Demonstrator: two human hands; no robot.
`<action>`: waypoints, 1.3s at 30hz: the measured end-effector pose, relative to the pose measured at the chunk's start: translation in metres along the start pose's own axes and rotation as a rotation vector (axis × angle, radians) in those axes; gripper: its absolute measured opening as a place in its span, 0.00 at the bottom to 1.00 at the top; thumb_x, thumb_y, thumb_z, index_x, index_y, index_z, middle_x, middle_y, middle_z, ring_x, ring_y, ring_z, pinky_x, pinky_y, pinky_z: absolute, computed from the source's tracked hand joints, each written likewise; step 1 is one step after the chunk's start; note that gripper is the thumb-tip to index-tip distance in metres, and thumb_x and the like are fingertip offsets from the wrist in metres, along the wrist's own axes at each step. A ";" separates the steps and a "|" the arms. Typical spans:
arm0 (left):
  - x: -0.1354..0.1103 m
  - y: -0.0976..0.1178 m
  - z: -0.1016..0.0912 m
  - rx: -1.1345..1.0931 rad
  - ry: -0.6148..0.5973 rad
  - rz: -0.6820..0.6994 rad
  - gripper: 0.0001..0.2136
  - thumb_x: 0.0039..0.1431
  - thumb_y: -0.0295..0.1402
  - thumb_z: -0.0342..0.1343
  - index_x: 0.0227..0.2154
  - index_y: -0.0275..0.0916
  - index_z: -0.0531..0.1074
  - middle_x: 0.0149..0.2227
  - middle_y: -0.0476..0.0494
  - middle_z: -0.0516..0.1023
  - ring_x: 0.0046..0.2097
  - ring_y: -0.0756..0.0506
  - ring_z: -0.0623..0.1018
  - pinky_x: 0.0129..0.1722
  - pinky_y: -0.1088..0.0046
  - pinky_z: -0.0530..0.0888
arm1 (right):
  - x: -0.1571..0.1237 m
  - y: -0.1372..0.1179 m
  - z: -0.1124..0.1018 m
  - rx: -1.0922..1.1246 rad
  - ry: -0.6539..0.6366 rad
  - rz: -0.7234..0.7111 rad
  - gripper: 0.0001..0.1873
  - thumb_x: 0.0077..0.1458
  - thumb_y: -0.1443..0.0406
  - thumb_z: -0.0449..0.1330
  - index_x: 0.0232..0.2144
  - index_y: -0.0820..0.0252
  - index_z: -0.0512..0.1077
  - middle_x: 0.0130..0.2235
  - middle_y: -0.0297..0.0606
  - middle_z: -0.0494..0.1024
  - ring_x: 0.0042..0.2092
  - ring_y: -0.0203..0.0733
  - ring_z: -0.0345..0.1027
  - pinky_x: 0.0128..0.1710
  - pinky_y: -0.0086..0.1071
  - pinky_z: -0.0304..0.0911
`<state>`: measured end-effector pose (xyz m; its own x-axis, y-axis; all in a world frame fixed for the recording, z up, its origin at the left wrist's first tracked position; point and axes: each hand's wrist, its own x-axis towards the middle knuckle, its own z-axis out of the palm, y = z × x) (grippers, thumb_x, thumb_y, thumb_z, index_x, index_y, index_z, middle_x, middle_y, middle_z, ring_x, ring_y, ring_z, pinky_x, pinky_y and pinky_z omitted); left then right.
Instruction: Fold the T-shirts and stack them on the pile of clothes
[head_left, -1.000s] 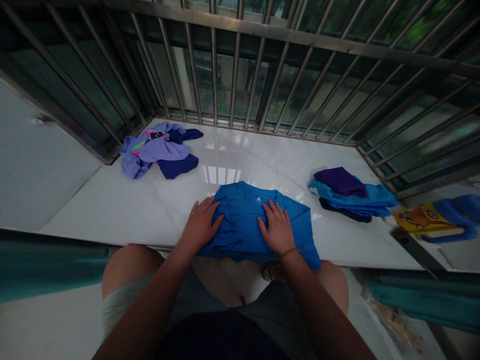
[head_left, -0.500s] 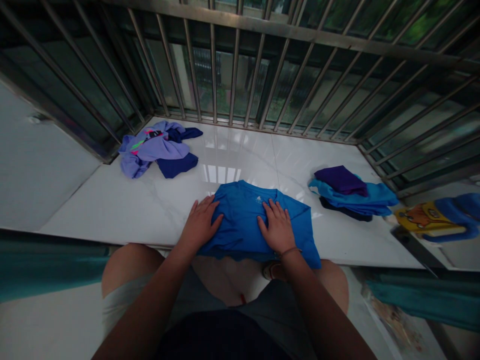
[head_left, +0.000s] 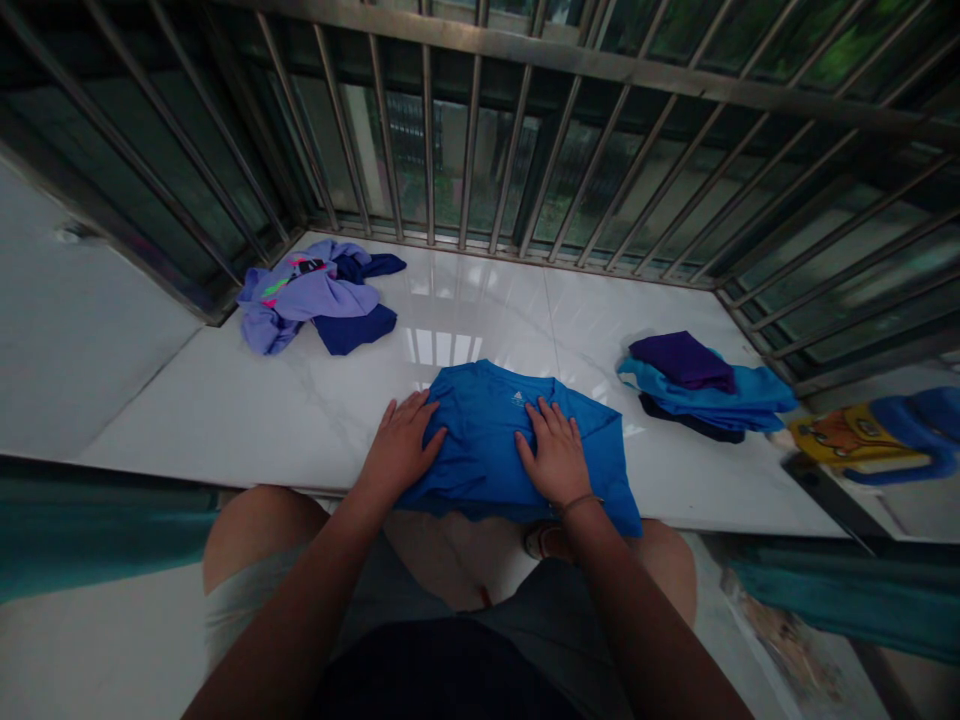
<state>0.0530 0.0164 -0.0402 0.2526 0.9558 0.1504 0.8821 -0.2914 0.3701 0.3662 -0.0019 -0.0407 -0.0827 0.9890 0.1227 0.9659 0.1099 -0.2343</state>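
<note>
A blue T-shirt (head_left: 480, 430) lies spread on the white sill in front of me, its neckline toward the window and its lower part hanging over the near edge. My left hand (head_left: 405, 440) rests flat on the shirt's left side, fingers stretched out. On the right half, beside the small white logo, lies my right hand (head_left: 556, 455), palm down with the fingers a little apart. A thin bracelet circles the right wrist. Neither hand grips the cloth.
A loose heap of lilac and navy clothes (head_left: 315, 290) lies at the back left. Folded blue and purple clothes (head_left: 697, 380) are stacked on the right, near a yellow and blue bottle (head_left: 877, 435). Metal bars (head_left: 472, 150) border the marble-look sill (head_left: 247, 420). Teal curtains (head_left: 105, 540) hang below.
</note>
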 end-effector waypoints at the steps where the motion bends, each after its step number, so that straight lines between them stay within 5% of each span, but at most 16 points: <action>1: 0.000 0.000 0.000 -0.001 0.000 0.000 0.24 0.78 0.43 0.53 0.71 0.41 0.72 0.78 0.33 0.69 0.79 0.31 0.68 0.81 0.38 0.59 | 0.000 0.000 0.000 0.001 0.002 -0.001 0.34 0.78 0.51 0.53 0.77 0.57 0.67 0.81 0.49 0.62 0.81 0.62 0.53 0.80 0.65 0.48; 39: 0.001 0.000 -0.001 -0.001 0.001 0.000 0.24 0.78 0.43 0.52 0.70 0.41 0.73 0.78 0.32 0.69 0.78 0.31 0.69 0.80 0.37 0.59 | 0.000 0.000 0.000 0.000 0.002 -0.002 0.33 0.78 0.51 0.53 0.77 0.56 0.67 0.81 0.49 0.62 0.81 0.61 0.54 0.79 0.64 0.48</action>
<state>0.0529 0.0170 -0.0392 0.2523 0.9557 0.1517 0.8816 -0.2916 0.3710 0.3662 -0.0016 -0.0411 -0.0839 0.9886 0.1252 0.9657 0.1117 -0.2342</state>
